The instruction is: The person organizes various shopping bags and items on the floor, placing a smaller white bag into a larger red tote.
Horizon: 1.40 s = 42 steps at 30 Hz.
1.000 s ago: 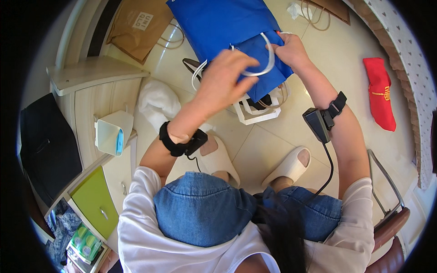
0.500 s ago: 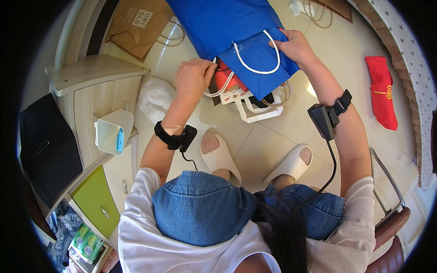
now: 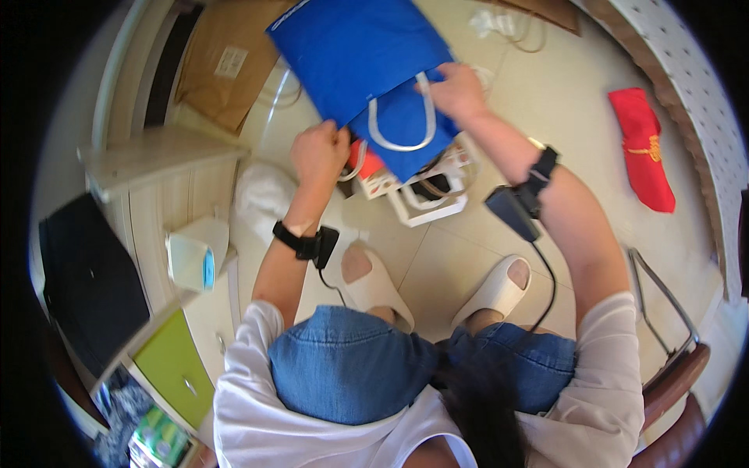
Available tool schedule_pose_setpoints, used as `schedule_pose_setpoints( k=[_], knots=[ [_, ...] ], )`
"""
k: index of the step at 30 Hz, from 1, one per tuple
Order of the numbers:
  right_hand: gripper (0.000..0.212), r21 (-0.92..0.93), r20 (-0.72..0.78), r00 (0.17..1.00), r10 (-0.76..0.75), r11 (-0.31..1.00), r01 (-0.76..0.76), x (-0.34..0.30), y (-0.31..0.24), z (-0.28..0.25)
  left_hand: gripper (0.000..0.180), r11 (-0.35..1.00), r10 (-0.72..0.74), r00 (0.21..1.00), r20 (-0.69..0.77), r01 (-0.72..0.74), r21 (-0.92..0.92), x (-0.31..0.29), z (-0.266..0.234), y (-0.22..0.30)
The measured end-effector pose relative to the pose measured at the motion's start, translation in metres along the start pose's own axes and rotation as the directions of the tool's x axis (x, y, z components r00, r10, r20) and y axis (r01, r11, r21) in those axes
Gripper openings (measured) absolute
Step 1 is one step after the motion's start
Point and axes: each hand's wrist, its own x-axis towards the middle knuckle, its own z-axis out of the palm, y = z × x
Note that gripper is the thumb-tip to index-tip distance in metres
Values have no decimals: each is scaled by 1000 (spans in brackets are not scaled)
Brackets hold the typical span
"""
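A seated person holds a blue bag (image 3: 367, 70) by its mouth over a tiled floor (image 3: 577, 117), the left hand (image 3: 318, 152) pinching the bag's left rim and the right hand (image 3: 455, 90) closed on the right rim beside its white cord handle (image 3: 399, 125). The bag lies tilted, body pointing away from the person, mouth just above a white box (image 3: 425, 204) and a smaller red-and-white box (image 3: 373, 173).

The likely trouble, judging from this pose: the grip is at the edges only, so a pull from either side could crease or tear the paper rim, or let the mouth sag shut over the boxes. The cord handle hangs loose at the bag's mouth and could snag on a box corner. The cable from the right wrist device (image 3: 511, 209) dangles below the bag and might catch too.

Around the bag: a brown carton (image 3: 222, 66) lies to its left, with a pale wooden cabinet (image 3: 168, 183) below that, bearing a small white-and-teal device (image 3: 191, 257). A red pouch (image 3: 644, 148) lies well to the bag's right, near a perforated white panel (image 3: 686, 86). A chair frame (image 3: 671, 312) stands nearer the person, right of the bag. White slippers (image 3: 437, 292) rest just below the boxes.
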Motion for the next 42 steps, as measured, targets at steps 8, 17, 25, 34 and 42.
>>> schedule_pose_setpoints(
  k=[8,17,25,34,42],
  knots=[
    [38,379,377,922,95,892,-247,-26,10,-10,26,944,-204,968,147,234,-231,-6,-12,-17],
    [23,463,115,973,202,855,-232,-29,2,20,22,823,-81,959,273,219,-524,-7,9,-35],
    [53,433,554,830,73,826,-361,-11,13,-46,27,540,-123,870,478,463,-703,13,-11,-73],
    [48,452,-44,991,127,887,-94,96,119,-29,45,-152,-891,282,355,551,-820,76,42,-217],
    [47,535,73,961,265,803,-262,140,150,-3,33,586,-810,517,276,708,394,87,56,-238]
  ],
)
